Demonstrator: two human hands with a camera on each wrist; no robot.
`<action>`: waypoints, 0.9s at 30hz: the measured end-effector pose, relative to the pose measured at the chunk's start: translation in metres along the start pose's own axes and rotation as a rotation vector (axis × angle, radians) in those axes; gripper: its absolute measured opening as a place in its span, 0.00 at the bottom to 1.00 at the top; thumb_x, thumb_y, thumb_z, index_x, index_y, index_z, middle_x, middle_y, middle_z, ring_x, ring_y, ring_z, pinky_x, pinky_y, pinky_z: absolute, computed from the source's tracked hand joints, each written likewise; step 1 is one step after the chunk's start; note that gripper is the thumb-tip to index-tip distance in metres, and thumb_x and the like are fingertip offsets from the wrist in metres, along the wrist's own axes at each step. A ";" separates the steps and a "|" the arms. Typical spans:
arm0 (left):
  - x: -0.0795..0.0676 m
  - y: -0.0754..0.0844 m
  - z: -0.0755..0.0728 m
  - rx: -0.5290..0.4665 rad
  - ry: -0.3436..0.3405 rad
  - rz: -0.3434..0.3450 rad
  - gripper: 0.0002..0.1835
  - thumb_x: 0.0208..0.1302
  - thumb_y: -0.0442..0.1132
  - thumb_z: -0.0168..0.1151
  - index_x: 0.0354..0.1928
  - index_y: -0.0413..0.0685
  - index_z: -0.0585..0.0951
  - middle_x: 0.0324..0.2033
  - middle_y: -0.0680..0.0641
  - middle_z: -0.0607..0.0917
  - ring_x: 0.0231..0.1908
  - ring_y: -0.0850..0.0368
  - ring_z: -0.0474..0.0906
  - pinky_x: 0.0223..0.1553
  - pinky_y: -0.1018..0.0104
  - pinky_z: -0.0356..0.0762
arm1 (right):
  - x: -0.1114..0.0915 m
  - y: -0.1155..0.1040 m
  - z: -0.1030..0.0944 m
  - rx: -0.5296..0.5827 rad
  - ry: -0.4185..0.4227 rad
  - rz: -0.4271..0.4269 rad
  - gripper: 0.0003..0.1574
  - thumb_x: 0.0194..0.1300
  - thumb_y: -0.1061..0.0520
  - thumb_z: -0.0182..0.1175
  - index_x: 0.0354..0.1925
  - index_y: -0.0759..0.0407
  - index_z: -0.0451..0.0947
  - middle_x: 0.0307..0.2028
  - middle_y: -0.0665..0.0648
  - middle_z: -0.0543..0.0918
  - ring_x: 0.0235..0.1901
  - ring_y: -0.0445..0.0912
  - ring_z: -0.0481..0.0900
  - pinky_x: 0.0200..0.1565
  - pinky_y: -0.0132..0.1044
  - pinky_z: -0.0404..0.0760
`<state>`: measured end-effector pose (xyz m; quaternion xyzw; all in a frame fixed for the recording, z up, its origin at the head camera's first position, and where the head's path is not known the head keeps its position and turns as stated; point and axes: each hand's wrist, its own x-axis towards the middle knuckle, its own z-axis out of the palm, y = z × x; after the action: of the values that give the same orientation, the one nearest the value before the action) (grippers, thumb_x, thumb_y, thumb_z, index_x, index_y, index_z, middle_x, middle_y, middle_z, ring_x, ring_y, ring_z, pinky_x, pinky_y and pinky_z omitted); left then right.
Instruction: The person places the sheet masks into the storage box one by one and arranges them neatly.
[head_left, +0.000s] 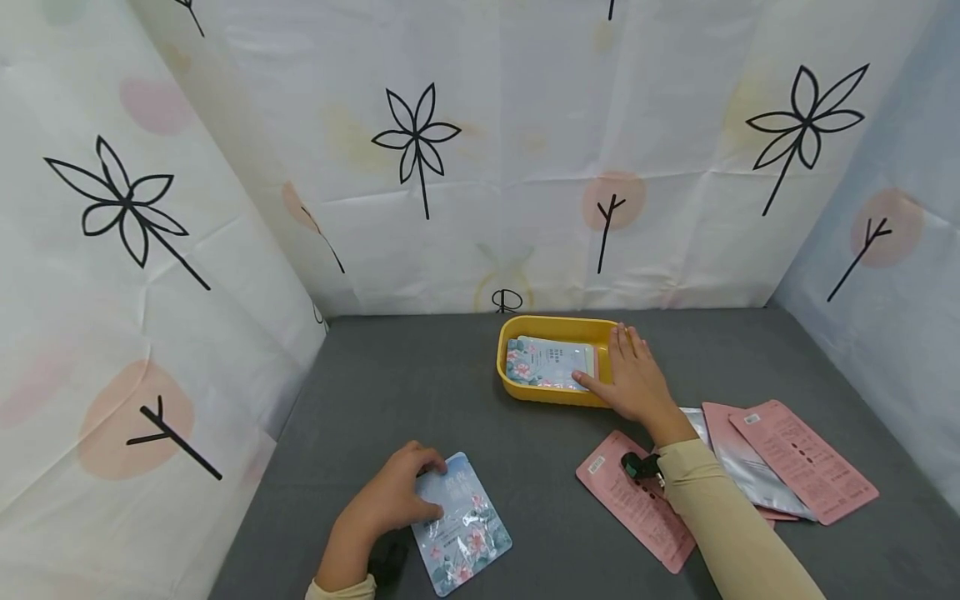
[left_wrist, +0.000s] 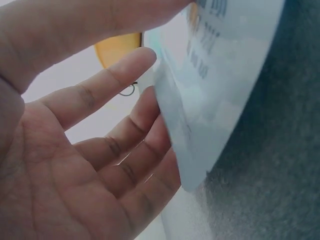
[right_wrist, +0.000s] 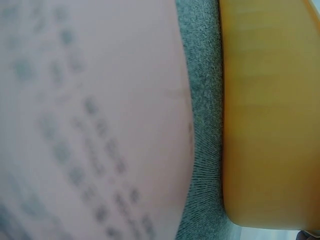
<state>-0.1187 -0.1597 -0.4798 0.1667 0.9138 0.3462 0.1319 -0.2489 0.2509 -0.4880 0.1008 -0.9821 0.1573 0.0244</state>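
My left hand (head_left: 397, 492) holds a blue flower-printed foil packet (head_left: 472, 533) at its upper left, thumb and fingers at its edges. In the left wrist view, the fingertips meet the edge of the packet (left_wrist: 220, 90), which tilts up from the grey surface. Farther back, a yellow plastic basket (head_left: 555, 397) contains similar blue packets (head_left: 551, 360), lying flat. My right hand (head_left: 637, 379) lies with straight fingers over the basket's right end, its thumb reaching across the packets. Below the right wrist rests a pink packet (head_left: 615, 487), partly hidden by the sleeve.
More pink packets (head_left: 810, 462) and a silver packet (head_left: 757, 475) overlap in a loose pile right of my right forearm. Printed cloth walls (head_left: 510, 250) enclose the dark grey table (head_left: 375, 375) at the back and both sides.
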 end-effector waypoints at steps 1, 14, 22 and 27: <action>0.000 0.000 -0.001 -0.003 0.002 0.000 0.24 0.45 0.34 0.86 0.45 0.48 0.86 0.41 0.47 0.77 0.44 0.52 0.75 0.45 0.57 0.79 | 0.000 0.000 0.000 -0.002 0.001 -0.002 0.76 0.71 0.17 0.48 0.83 0.75 0.36 0.84 0.73 0.39 0.85 0.68 0.37 0.83 0.65 0.38; 0.001 -0.009 -0.011 -0.054 0.006 -0.018 0.25 0.45 0.34 0.86 0.47 0.48 0.85 0.50 0.46 0.87 0.51 0.50 0.80 0.52 0.50 0.82 | 0.001 0.001 0.001 -0.007 0.012 -0.002 0.76 0.71 0.17 0.48 0.83 0.76 0.38 0.84 0.73 0.41 0.84 0.68 0.39 0.83 0.65 0.39; 0.001 -0.006 -0.015 -0.087 0.081 -0.021 0.22 0.48 0.33 0.85 0.47 0.49 0.87 0.48 0.48 0.87 0.46 0.54 0.81 0.46 0.62 0.84 | 0.001 0.002 0.001 -0.004 0.002 0.000 0.77 0.71 0.17 0.48 0.83 0.75 0.38 0.84 0.73 0.39 0.85 0.68 0.37 0.83 0.65 0.38; 0.000 -0.003 -0.018 -0.160 0.146 -0.024 0.22 0.50 0.33 0.85 0.48 0.48 0.87 0.45 0.47 0.86 0.38 0.56 0.81 0.35 0.68 0.83 | 0.001 0.001 0.001 0.002 0.006 -0.004 0.76 0.71 0.17 0.49 0.83 0.75 0.37 0.84 0.73 0.39 0.84 0.69 0.38 0.82 0.66 0.38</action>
<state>-0.1256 -0.1720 -0.4690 0.1190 0.8922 0.4278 0.0819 -0.2501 0.2514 -0.4890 0.1022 -0.9817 0.1584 0.0273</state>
